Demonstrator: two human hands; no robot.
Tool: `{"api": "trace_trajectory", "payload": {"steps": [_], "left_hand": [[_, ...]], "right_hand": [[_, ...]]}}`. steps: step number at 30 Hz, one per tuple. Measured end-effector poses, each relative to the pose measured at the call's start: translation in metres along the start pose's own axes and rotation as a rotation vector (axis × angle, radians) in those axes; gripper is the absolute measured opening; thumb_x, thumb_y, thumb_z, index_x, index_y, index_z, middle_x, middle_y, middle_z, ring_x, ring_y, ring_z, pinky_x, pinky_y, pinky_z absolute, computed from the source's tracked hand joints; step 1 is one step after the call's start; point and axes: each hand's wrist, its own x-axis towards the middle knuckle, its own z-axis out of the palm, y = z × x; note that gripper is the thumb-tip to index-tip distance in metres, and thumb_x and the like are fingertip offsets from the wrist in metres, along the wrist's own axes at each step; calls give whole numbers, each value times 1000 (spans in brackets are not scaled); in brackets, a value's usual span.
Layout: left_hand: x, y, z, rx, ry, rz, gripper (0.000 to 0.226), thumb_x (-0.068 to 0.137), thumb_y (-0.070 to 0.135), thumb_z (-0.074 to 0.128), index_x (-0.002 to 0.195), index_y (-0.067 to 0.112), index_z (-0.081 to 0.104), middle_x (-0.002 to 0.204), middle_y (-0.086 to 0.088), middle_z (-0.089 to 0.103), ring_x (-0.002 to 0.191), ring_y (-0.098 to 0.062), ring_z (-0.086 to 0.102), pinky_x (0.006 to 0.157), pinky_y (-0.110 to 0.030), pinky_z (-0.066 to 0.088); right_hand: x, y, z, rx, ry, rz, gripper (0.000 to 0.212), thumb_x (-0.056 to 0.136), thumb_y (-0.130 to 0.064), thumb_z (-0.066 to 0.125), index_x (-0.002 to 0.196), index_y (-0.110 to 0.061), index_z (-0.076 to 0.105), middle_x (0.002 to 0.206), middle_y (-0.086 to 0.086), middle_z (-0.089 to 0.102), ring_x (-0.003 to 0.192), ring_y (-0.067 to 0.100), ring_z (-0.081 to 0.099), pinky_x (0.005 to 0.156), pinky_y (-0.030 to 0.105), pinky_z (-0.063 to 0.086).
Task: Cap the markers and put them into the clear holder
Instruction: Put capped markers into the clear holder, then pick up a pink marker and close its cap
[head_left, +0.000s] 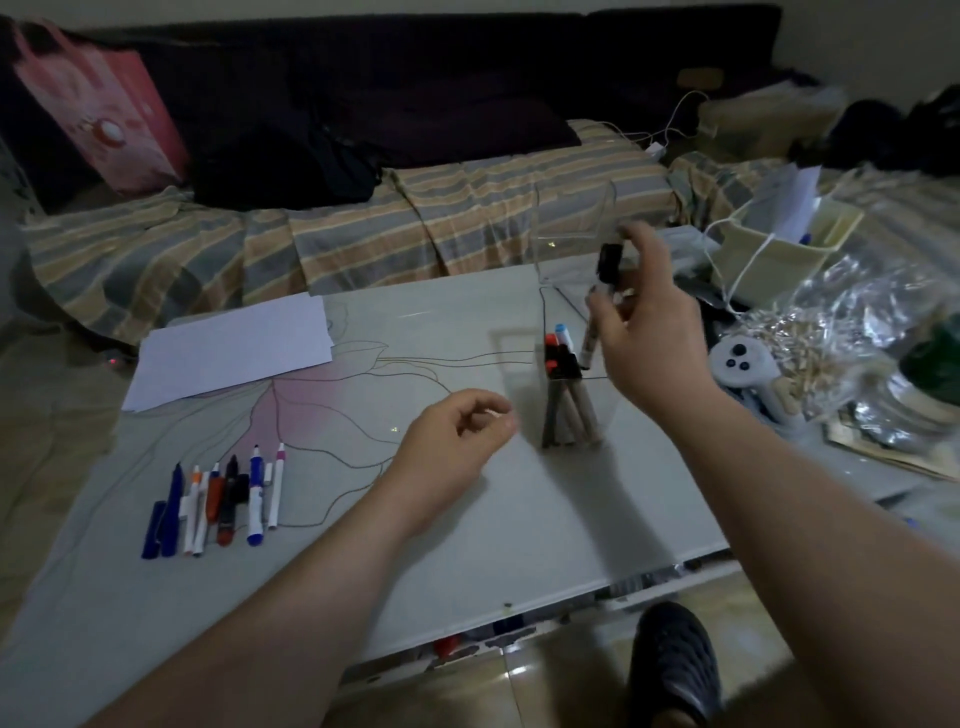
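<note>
Head view, desk — First voice: the right hand (641, 317) pinches a black-capped marker (602, 291), held nearly upright just above the clear plastic holder (571, 395); several capped markers (563, 358), red, black and blue at the tips, stand inside it.

Second voice: and the other hand?

First voice: the left hand (457, 441) hovers at eight o'clock from the holder, fingers curled loosely and gripping nothing; a row of loose markers and caps (218, 506), blue, orange, black and pink, lies on the pale glass tabletop (363, 545) at nine o'clock from that hand.

Second voice: what else shows?

First voice: white paper sheets (234, 348) at eleven o'clock on the table; a striped cover (363, 223) on the sofa behind; a pink bag (98, 109) at the far left; crinkled clear plastic wrap (872, 332) at three o'clock.
</note>
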Motion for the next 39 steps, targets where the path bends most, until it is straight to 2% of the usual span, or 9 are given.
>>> {"api": "trace_trajectory", "payload": {"steps": [4, 11, 16, 22, 27, 30, 33, 36, 39], "left_hand": [[-2, -4, 13, 63, -57, -38, 10, 88, 34, 72, 98, 32, 73, 79, 13, 65, 66, -6, 54, 66, -27, 49], [-1, -1, 24, 117, -59, -10, 11, 91, 38, 69, 99, 33, 73, 90, 7, 73, 79, -9, 67, 76, -25, 54], [3, 0, 25, 116, -33, -13, 10, 90, 30, 70, 98, 31, 74, 80, 14, 67, 65, 0, 57, 66, -20, 48], [5, -1, 17, 140, 4, -2, 14, 93, 27, 66, 101, 31, 76, 86, 13, 70, 69, 4, 59, 66, -9, 47], [4, 1, 11, 90, -3, -33, 23, 101, 17, 54, 108, 28, 74, 94, 6, 76, 76, -6, 64, 63, -19, 56], [3, -3, 2, 95, 3, -64, 40, 98, 3, 44, 108, 29, 72, 101, 7, 74, 81, -15, 70, 71, -39, 60], [-1, -12, -16, 176, 1, -74, 57, 86, -11, 35, 102, 28, 74, 106, 6, 71, 86, -12, 71, 78, -41, 59], [-6, -24, -50, 371, 59, -104, 54, 84, -9, 41, 101, 29, 75, 104, 10, 72, 89, -8, 69, 78, -27, 58], [-13, -37, -97, 600, 194, -182, 48, 84, -2, 50, 106, 32, 75, 106, 12, 69, 95, -11, 64, 88, -23, 49]], "right_hand": [[-3, 30, -1, -74, -56, 69, 41, 97, -23, 65, 129, -40, 45, 108, 0, 69, 89, 18, 67, 84, 47, 57], [-4, 43, 13, -147, -90, 82, 37, 93, -2, 60, 119, -27, 53, 92, -3, 60, 80, 14, 57, 69, 28, 40], [-8, 52, 28, -446, -220, 19, 36, 97, -24, 60, 125, -43, 48, 98, 3, 64, 99, 28, 46, 78, 42, 37], [-6, 55, 24, -457, -305, 33, 70, 87, 0, 43, 140, -43, 55, 108, 1, 72, 98, 26, 47, 77, 39, 45], [-5, 54, 25, -557, -200, -43, 16, 96, -18, 63, 100, -18, 78, 94, 6, 70, 84, 27, 60, 68, 33, 45], [-5, 42, 29, -552, -129, -42, 13, 92, -23, 71, 97, -13, 78, 95, 6, 62, 84, 29, 59, 66, 31, 37], [-9, 10, 42, -471, -34, -209, 13, 92, -25, 69, 99, -16, 76, 97, 5, 62, 88, 27, 58, 70, 33, 42], [-27, -32, 79, -355, -165, -352, 11, 92, -28, 65, 94, -22, 73, 90, 0, 63, 83, 23, 59, 69, 33, 45], [-61, -60, 134, -262, -473, -387, 19, 92, -30, 55, 95, -23, 73, 93, 1, 63, 89, 27, 62, 74, 39, 52]]}}
